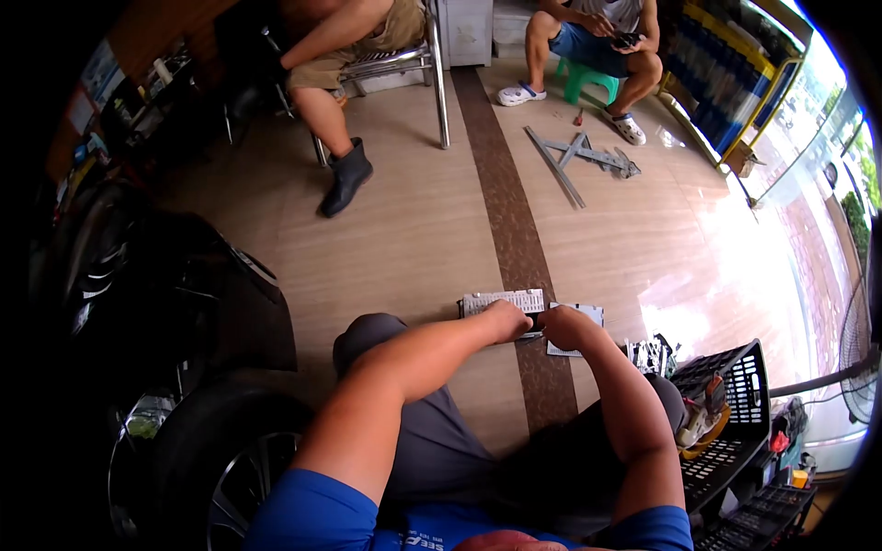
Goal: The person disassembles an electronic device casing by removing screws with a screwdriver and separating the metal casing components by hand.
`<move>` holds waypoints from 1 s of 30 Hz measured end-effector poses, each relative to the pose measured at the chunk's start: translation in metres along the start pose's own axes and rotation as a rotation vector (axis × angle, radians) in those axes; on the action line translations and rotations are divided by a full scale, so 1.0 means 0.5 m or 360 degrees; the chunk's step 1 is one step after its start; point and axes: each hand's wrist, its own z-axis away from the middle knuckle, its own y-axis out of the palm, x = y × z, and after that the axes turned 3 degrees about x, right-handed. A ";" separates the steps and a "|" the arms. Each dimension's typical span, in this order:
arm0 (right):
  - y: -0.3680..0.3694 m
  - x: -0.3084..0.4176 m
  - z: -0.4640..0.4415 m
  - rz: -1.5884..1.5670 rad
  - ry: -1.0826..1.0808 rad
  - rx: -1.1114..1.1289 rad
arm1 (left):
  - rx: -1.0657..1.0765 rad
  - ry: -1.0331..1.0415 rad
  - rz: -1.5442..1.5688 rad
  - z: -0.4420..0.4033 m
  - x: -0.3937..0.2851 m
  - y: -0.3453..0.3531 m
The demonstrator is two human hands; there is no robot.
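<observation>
My left hand (507, 320) is closed, its fingers curled at the near edge of a light-coloured metal case with rows of slots (505, 299) on the floor. Right beside it, my right hand (562, 328) is also closed, with its fingertips close to the left ones. Between the two hands shows a small dark part (536, 322), too small and covered to name. A flat whitish panel (590, 316) with a slotted lower edge lies partly under my right hand. What each set of fingers grips is hidden.
A black plastic crate (758, 390) with tools stands at my right, a car wheel (248, 477) at my left. Ahead lie crossed metal bars (570, 161) and a red-handled screwdriver (578, 118). Two people sit beyond, one on a metal chair (439, 87), one on a green stool (588, 83).
</observation>
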 end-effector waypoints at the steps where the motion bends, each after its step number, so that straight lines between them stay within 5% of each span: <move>1: 0.001 0.003 0.001 0.0001 -0.0006 -0.0001 | 0.0032 -0.0016 -0.0013 -0.004 -0.002 0.006; 30: -0.010 0.007 0.000 0.0037 0.0083 0.0120 | -0.0049 -0.0120 0.0121 0.000 -0.006 0.012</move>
